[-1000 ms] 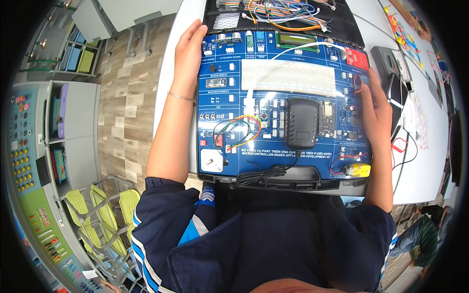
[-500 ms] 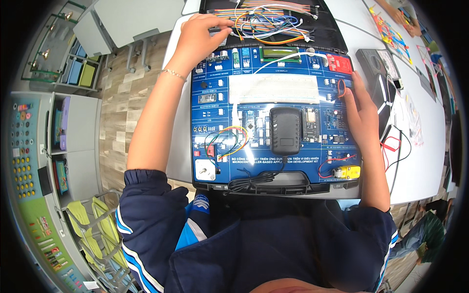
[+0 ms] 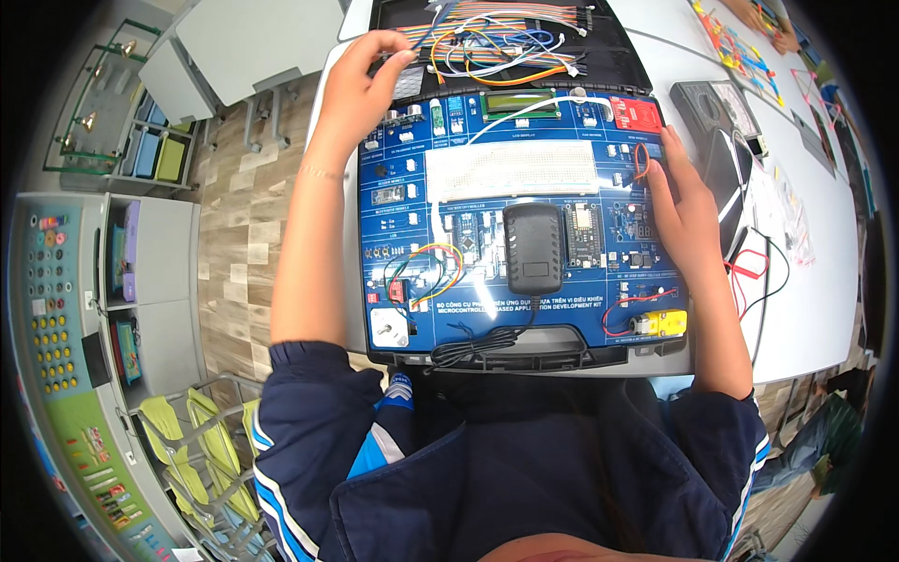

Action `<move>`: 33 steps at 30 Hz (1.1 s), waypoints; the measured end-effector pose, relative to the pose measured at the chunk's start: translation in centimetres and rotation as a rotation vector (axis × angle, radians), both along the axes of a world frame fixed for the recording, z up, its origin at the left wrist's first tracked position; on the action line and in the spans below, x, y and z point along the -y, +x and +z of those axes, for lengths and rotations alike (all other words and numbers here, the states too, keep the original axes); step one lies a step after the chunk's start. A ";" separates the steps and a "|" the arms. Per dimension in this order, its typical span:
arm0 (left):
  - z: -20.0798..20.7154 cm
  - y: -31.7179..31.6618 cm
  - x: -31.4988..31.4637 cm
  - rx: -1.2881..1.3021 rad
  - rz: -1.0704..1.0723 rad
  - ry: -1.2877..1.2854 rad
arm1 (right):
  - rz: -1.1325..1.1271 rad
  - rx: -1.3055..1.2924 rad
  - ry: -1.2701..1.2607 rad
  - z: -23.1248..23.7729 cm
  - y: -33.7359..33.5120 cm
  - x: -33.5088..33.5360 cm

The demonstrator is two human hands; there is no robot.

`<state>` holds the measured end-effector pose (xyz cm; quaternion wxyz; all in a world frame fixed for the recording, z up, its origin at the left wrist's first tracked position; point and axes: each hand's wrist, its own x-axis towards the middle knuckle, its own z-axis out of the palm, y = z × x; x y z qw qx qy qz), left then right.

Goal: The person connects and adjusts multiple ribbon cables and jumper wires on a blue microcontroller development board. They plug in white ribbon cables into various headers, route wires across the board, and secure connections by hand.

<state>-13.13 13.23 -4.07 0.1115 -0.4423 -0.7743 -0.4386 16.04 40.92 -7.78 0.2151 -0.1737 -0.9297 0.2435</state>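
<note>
A blue electronics development board point(image 3: 552, 323) lies in an opened black case in front of me. On it are a white breadboard point(image 3: 515, 170), a black power adapter point(image 3: 534, 248) with a coiled cable, and a small yellow motor point(image 3: 659, 324). My left hand point(image 3: 367, 84) is at the far left corner, thumb and forefinger pinched on a thin dark blue wire point(image 3: 428, 28). That wire runs up toward the tangled jumper wires point(image 3: 510, 47) in the case lid. My right hand point(image 3: 685, 201) rests open along the board's right edge, fingers stretched out, beside a small orange wire loop point(image 3: 641, 161).
Right of the case, a multimeter point(image 3: 721, 108) and red and black leads point(image 3: 749, 267) lie on the white table point(image 3: 805, 323). Another person's hands point(image 3: 782, 37) are at the far right near colourful sticks point(image 3: 735, 56). Green chairs point(image 3: 211, 436) and cabinets point(image 3: 154, 253) stand left.
My left hand has drawn back a little to the left from the wire bundle, with the dark blue wire now showing at its fingertips. My right hand stays at the board's edge. The view has shifted slightly.
</note>
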 end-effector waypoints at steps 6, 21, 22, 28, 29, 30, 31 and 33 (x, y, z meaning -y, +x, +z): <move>-1.0 4.7 4.4 0.674 -0.087 0.632 | -0.039 0.063 -0.053 0.5 -0.1 0.4; -1.4 9.3 4.8 0.901 0.056 0.601 | -0.034 0.046 -0.044 0.4 0.0 0.3; -1.3 9.6 4.5 0.876 0.078 0.598 | -0.033 0.046 -0.041 0.4 0.0 0.2; -0.6 7.3 4.7 0.727 0.138 0.397 | -0.033 0.040 -0.017 0.4 -0.1 0.4; -0.5 6.3 4.7 0.641 0.121 0.354 | -0.037 0.043 -0.019 0.4 -0.1 0.5; 0.0 5.4 4.4 0.489 0.149 0.264 | -0.032 0.045 -0.013 0.5 -0.1 0.4; 0.5 4.5 3.9 0.336 0.173 0.169 | -0.038 0.048 -0.010 0.5 0.0 0.4; 0.5 1.6 2.2 -0.005 0.234 0.073 | -0.047 0.052 -0.006 0.5 0.0 0.4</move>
